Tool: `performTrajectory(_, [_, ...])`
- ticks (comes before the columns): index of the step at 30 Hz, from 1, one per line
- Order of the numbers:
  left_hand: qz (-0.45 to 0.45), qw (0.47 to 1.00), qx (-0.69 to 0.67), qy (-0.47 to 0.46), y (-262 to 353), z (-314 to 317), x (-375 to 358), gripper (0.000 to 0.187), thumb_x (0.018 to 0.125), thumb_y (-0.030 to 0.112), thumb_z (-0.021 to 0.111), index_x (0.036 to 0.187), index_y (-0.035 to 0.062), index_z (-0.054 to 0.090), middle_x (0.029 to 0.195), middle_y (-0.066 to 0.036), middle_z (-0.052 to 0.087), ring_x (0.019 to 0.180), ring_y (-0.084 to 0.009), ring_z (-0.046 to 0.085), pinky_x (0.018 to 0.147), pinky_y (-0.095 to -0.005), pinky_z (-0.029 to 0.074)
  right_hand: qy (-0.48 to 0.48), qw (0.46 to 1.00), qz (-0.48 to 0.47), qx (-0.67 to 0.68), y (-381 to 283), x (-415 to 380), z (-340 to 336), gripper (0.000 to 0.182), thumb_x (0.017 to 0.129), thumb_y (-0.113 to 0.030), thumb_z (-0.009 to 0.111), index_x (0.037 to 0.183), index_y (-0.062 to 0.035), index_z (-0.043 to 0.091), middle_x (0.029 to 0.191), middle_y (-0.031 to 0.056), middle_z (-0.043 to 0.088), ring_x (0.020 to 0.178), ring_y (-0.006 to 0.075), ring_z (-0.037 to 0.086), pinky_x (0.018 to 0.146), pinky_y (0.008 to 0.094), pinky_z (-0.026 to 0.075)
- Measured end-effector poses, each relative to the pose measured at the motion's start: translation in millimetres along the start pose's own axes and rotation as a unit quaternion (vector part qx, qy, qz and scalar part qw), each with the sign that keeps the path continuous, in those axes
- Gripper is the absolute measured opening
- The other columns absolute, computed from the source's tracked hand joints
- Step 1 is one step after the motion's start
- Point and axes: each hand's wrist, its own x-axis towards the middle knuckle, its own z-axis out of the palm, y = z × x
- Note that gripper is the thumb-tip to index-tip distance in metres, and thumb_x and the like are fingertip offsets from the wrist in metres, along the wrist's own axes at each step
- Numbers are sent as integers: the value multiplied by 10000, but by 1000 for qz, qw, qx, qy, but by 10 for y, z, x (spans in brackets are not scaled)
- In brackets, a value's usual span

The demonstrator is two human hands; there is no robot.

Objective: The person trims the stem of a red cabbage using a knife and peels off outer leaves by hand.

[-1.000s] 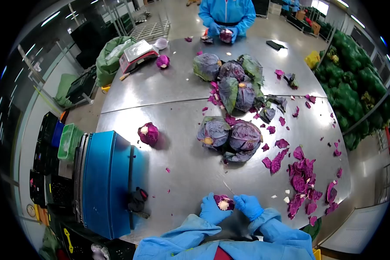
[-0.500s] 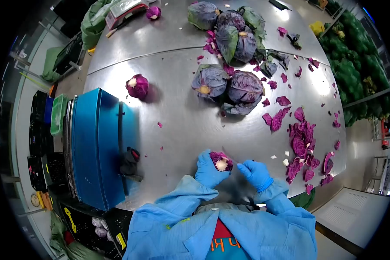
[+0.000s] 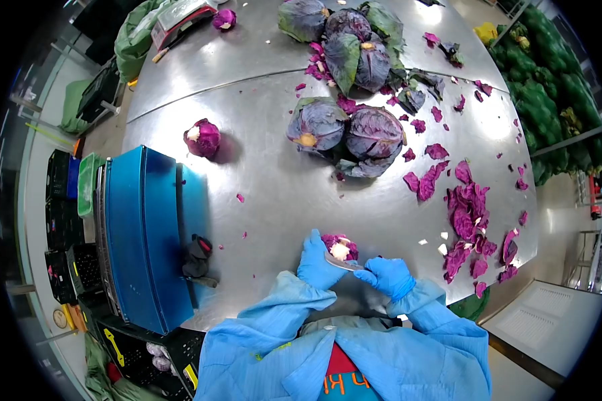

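Note:
My left hand [image 3: 316, 263], in a blue glove, is closed around a small trimmed red cabbage [image 3: 341, 247]; its pale cut stem end faces up. In my right hand [image 3: 389, 277], also gloved, is a knife [image 3: 343, 262]. Its blade lies across the near side of the cabbage, by the stem end. The knife's handle is mostly hidden in my fist. Purple trimmed leaves [image 3: 467, 212] lie in a heap to the right of my hands, with small white stem pieces [image 3: 443, 249] beside them.
Untrimmed red cabbages [image 3: 376, 134] stand ahead on the steel table [image 3: 267, 167]. A trimmed cabbage [image 3: 203, 138] sits to the left, near blue crates [image 3: 144, 234] and a dark cloth-like item [image 3: 198, 257]. Farther back are a scale [image 3: 180, 21] and another knife [image 3: 160, 55].
The knife blade has come into clear view against the cabbage, and my right hand has moved slightly left and down. The whole view has shifted a little.

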Motion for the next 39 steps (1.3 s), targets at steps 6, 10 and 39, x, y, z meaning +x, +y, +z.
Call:
performTrajectory(6, [-47,997,18,-65,272,-221,53,1356,453,616,858,1378,-148,226,1328,-310,418,1236,-408,462,1011,-414,427,5,1000,16,2,43,94,-66,489,891,-542,514,650,-122,577,613,107,554,527,309,570,473,431,441])
performTrajectory(10, [-56,997,42,-38,280,-154,106,1173,484,615,850,1304,-104,418,1237,-231,541,1219,-341,500,993,-398,442,-21,999,20,-21,117,180,-85,467,890,-530,526,656,-131,586,629,114,564,531,316,572,474,441,439])
performTrajectory(39, [94,995,-38,13,-214,3,-111,1085,552,485,857,1333,-66,343,1301,-270,412,1192,-414,452,1017,-459,393,-106,876,287,372,73,1072,-296,461,875,-425,654,1164,-67,644,910,67,683,705,114,593,670,265,506])
